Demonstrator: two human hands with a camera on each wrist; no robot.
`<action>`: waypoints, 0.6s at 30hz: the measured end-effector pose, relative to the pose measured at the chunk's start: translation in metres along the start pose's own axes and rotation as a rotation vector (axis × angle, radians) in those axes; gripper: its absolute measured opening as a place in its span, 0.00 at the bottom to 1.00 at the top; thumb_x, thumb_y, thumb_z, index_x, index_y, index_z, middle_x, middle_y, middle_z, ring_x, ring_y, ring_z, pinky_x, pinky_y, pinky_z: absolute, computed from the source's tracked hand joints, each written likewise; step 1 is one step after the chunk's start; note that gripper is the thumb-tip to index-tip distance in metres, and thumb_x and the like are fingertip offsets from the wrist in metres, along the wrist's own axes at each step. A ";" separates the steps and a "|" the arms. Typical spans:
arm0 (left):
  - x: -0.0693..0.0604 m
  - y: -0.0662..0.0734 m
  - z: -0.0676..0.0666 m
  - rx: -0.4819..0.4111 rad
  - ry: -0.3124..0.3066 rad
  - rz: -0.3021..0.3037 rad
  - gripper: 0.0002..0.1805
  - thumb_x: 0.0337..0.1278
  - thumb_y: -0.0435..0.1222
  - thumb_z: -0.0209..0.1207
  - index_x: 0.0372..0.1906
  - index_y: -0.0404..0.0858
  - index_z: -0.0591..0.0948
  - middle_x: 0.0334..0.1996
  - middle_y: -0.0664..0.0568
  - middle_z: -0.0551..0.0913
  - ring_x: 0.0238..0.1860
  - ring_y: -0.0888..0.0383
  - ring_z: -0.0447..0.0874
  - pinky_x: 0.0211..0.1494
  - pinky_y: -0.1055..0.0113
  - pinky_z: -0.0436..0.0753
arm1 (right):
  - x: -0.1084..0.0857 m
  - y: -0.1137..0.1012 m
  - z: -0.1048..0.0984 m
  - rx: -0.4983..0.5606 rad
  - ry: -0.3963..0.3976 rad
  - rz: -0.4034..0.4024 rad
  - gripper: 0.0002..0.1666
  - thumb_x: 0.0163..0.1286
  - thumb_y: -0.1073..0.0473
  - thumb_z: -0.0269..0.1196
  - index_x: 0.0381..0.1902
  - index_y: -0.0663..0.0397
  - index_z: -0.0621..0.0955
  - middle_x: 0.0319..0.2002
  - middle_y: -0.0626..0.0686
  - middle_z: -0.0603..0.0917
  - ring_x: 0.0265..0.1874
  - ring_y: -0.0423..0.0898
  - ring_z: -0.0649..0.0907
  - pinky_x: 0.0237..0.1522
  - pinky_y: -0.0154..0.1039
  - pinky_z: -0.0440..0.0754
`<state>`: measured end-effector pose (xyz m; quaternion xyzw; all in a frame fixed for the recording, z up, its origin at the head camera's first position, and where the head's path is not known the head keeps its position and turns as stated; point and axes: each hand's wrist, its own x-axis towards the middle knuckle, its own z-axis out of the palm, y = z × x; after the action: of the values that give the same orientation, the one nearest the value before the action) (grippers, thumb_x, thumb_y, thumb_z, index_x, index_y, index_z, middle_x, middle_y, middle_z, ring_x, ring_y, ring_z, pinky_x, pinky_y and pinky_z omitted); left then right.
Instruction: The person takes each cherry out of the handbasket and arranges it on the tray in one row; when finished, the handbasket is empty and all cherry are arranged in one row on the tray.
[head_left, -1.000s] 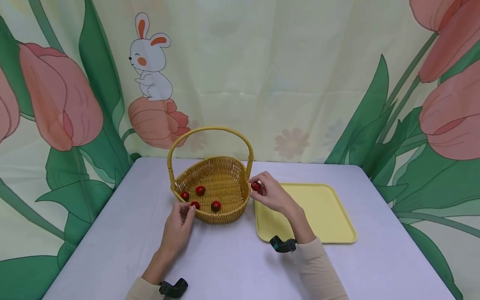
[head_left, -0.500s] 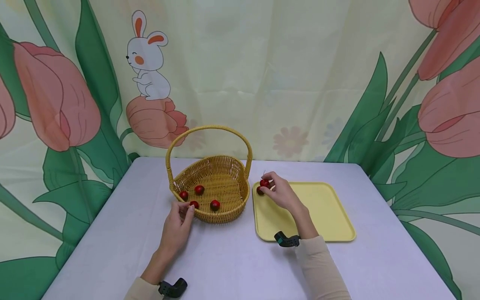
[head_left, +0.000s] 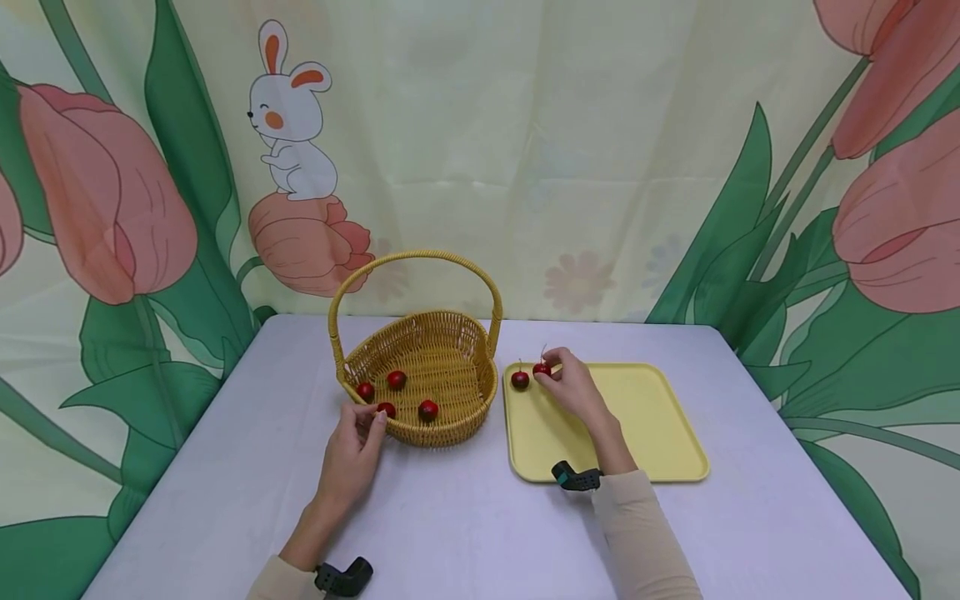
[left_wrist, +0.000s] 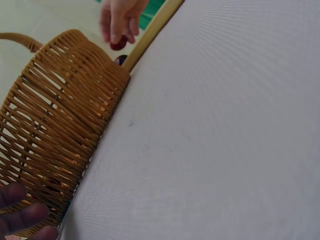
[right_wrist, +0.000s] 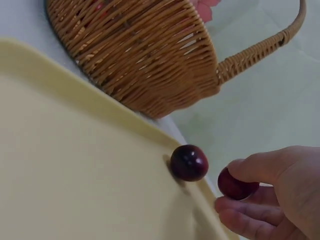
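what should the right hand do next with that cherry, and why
Probably set the held cherry down on the yellow tray and release it: the right hand pinches it near the tray's far edge, beside another cherry that rests there unheld.

Glossy red cherries (head_left: 428,411): four in an upright wicker basket (head_left: 444,434), one on a yellow tray (head_left: 637,425), one pinched nearby.

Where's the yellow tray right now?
In the head view, the yellow tray sits on the table, just right of the woven basket, with the right hand over it.
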<state>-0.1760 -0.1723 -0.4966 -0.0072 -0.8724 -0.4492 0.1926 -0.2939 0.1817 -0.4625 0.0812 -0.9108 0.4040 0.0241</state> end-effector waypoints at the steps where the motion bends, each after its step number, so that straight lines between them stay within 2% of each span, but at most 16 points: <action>1: 0.000 0.000 0.000 -0.001 0.002 0.003 0.18 0.74 0.45 0.53 0.55 0.35 0.73 0.35 0.52 0.79 0.34 0.59 0.74 0.36 0.71 0.75 | 0.000 0.001 0.000 0.008 0.000 0.016 0.22 0.71 0.56 0.65 0.57 0.60 0.75 0.53 0.61 0.81 0.44 0.53 0.85 0.41 0.41 0.82; 5: 0.000 -0.001 0.000 -0.007 0.006 0.014 0.18 0.74 0.45 0.53 0.55 0.35 0.73 0.35 0.52 0.79 0.34 0.60 0.74 0.35 0.71 0.75 | 0.001 0.007 0.003 0.016 0.003 0.037 0.18 0.71 0.55 0.65 0.53 0.59 0.77 0.49 0.59 0.84 0.43 0.51 0.85 0.40 0.40 0.80; 11: 0.001 -0.001 0.000 -0.008 0.003 0.015 0.18 0.74 0.45 0.53 0.55 0.35 0.73 0.35 0.52 0.79 0.34 0.60 0.74 0.35 0.71 0.75 | 0.002 0.013 0.005 0.000 0.009 0.022 0.16 0.70 0.57 0.66 0.49 0.62 0.80 0.50 0.61 0.79 0.42 0.53 0.87 0.39 0.40 0.82; 18: 0.000 0.001 -0.001 0.001 -0.004 0.001 0.19 0.74 0.45 0.53 0.56 0.35 0.73 0.36 0.51 0.79 0.35 0.59 0.74 0.36 0.71 0.75 | 0.004 0.016 0.010 -0.032 0.013 0.030 0.17 0.71 0.55 0.65 0.51 0.62 0.81 0.48 0.60 0.84 0.42 0.51 0.85 0.39 0.40 0.81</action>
<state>-0.1753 -0.1725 -0.4957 -0.0086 -0.8729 -0.4488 0.1910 -0.3007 0.1848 -0.4804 0.0643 -0.9182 0.3901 0.0251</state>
